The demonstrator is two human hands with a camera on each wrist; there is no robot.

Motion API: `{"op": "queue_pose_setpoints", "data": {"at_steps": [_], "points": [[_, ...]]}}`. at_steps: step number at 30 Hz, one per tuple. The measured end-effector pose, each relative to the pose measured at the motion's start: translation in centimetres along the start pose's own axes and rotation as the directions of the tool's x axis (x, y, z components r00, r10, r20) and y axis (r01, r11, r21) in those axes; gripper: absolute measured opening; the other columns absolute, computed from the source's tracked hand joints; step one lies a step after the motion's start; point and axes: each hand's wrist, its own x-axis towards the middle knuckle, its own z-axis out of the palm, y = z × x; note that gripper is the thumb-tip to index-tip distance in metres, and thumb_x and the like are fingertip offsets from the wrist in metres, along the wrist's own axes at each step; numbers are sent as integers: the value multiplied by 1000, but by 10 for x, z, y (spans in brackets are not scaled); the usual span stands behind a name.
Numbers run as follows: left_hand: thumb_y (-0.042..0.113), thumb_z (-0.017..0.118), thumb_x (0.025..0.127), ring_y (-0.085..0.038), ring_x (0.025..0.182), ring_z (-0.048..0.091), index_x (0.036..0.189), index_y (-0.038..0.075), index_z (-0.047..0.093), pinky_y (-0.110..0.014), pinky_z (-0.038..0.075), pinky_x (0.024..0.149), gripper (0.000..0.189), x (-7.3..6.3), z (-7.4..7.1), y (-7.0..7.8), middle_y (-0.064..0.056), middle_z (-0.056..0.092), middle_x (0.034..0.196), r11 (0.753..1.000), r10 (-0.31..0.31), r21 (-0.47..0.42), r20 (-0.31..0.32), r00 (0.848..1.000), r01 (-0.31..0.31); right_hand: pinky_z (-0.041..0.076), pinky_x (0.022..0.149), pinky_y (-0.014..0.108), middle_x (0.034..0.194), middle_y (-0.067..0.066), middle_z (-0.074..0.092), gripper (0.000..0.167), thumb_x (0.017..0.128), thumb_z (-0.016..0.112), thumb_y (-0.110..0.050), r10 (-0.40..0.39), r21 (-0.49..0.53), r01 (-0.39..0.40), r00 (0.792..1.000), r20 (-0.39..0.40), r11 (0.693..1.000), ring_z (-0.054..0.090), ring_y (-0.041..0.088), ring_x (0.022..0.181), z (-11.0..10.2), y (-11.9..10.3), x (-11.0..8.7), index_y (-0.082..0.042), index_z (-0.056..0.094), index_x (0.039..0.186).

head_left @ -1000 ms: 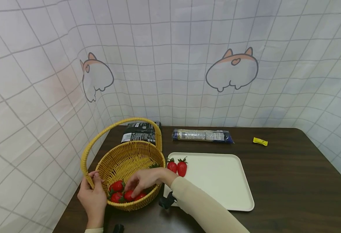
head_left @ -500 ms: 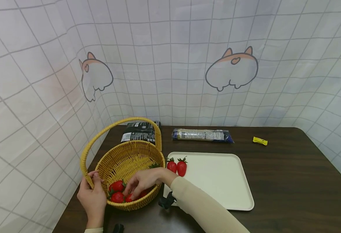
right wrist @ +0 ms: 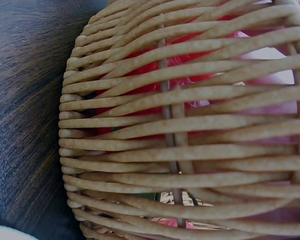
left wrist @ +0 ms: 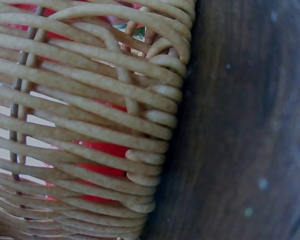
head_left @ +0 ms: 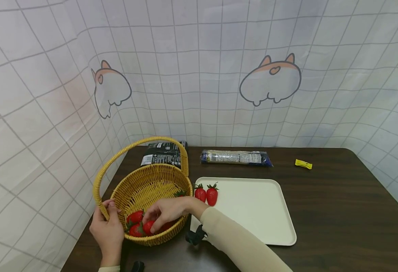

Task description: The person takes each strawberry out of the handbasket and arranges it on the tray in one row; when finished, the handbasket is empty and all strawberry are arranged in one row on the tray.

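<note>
A yellow wicker basket with a tall handle stands at the left of the table. My left hand grips it where the handle meets the rim. Inside, several red strawberries lie toward the near side. Reaching over the right rim, my right hand pinches one strawberry between thumb and fingers. Part of another shows under that hand. Both wrist views are filled by the basket's weave, with red showing through the gaps; neither shows the fingers clearly.
A cream tray lies right of the basket, with two strawberries at its upper left. Behind are a black packet, a long clear-and-blue package and a small yellow wrapper. A grid-patterned curtain surrounds the table.
My right fingers have shifted slightly among the strawberries, and the pinched one shows more than half a second ago. The left hand and basket stay in place.
</note>
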Motion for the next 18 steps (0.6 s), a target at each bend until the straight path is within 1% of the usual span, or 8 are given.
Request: {"op": "queue_pose_setpoints", "data": {"at_steps": [4,6,9,11,13,16,18], "points": [[9,61,97,3,65,57,103,-4,69,-12,42,61,17,0,0,0,20,60,79,1000,5,-7,1,1000,-5,48,78,20,98,-9,64,26,90,68,-12,5,-5,-5,996,-94,1000,57,3,88,1,-4,-3,-11,65,116],[10,60,97,4,66,57,103,-5,69,-11,42,60,18,0,0,0,20,61,82,1000,8,-16,1,1000,-8,48,78,20,98,-9,64,24,91,67,-15,3,-31,-8,989,-145,999,57,4,88,2,-5,-5,-12,65,115],[11,60,97,3,66,58,103,-4,69,-11,42,59,18,0,1,-1,19,61,84,1000,7,-21,1,1000,-7,47,79,20,98,-11,62,24,91,66,-19,-8,-121,-19,976,-219,992,57,3,89,2,-6,-5,-15,64,114],[12,60,97,3,66,57,102,-4,69,-11,43,59,19,0,1,-1,19,60,82,1000,4,-18,-2,1000,-4,46,78,19,99,-12,61,24,91,65,-23,-24,-195,-28,966,-257,980,56,2,89,3,-6,-5,-16,64,114],[12,60,97,3,66,57,102,-4,69,-11,43,59,19,0,1,-1,18,60,81,1000,2,-15,-4,1000,-2,46,76,18,98,-13,61,23,90,64,-23,-34,-243,-38,958,-286,969,55,2,87,4,-7,-5,-17,65,112],[12,60,97,3,65,57,101,-4,69,-11,43,60,18,1,1,-2,17,61,81,1000,-1,-12,-7,1000,1,47,76,18,100,-12,62,24,90,62,-21,-50,-256,-36,946,-322,966,54,2,86,6,-8,-5,-16,65,113],[11,60,97,3,65,57,101,-4,68,-11,43,60,18,0,1,-1,15,61,80,1000,-4,-14,-8,1000,4,47,78,17,106,-11,63,27,91,60,-20,-53,-235,-32,936,-347,971,56,1,89,7,-8,-6,-16,63,117]]}}
